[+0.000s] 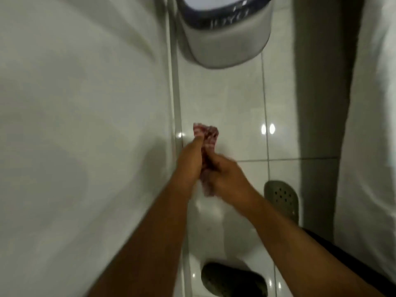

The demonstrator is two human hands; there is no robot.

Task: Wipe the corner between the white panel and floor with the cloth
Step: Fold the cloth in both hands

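Bunching cloth (206,144), both hands' (192,161) (227,176) grip pinching it beside white panel (85,125) edge, open floor (235,99) ahead.

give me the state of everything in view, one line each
cloth: bunched up, gripped between both hands, just above the floor beside the panel edge
left hand: closed on the cloth
right hand: closed on the cloth, blurred
white panel: upright along the left
floor: glossy tiles reflecting lights
bin: standing on the floor ahead, lid state unclear
sandals: one on each foot, on the tiles
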